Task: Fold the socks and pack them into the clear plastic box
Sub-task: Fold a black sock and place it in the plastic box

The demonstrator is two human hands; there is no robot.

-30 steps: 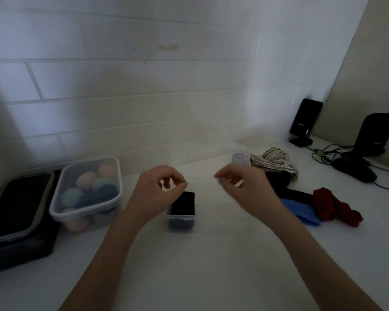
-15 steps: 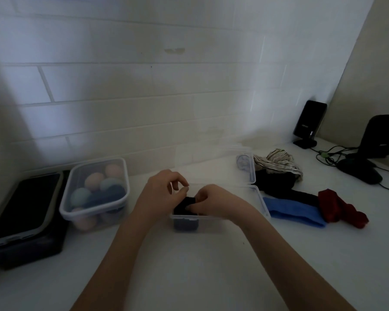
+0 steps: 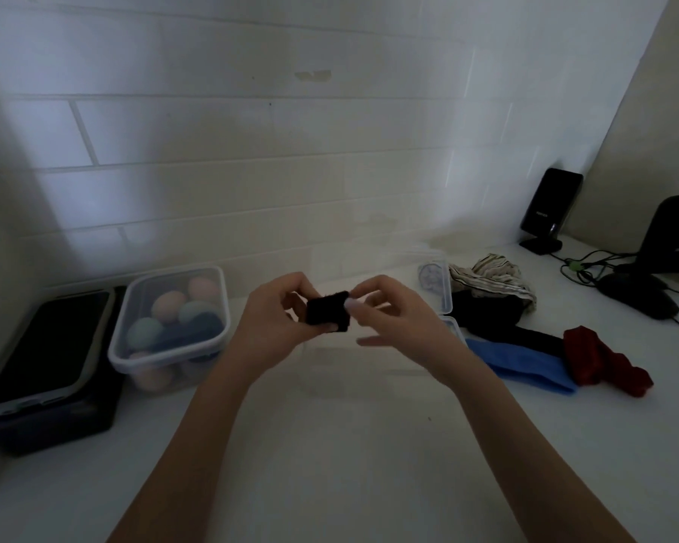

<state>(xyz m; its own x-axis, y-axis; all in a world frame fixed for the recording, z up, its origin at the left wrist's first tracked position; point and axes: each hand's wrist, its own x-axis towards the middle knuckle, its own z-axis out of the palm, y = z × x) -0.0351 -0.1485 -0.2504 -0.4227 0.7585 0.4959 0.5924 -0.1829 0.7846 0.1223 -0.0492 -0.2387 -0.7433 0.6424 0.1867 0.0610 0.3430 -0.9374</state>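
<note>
I hold a small folded black sock between both hands, just above the table. My left hand grips its left and lower edge, and my right hand pinches its top right corner. Below and behind my hands sits the clear plastic box; it is faint and I see nothing lying in it. To its right lies a pile of loose socks: a striped one, a black one, a blue one and a red one.
A closed clear container of coloured balls stands at the left, next to a black box with a dark lid. A clear lid rests by the sock pile. Black speakers and cables sit at the back right.
The black sock lay in the left end of the clear box; both hands have lifted it out and now hold it above the box.
</note>
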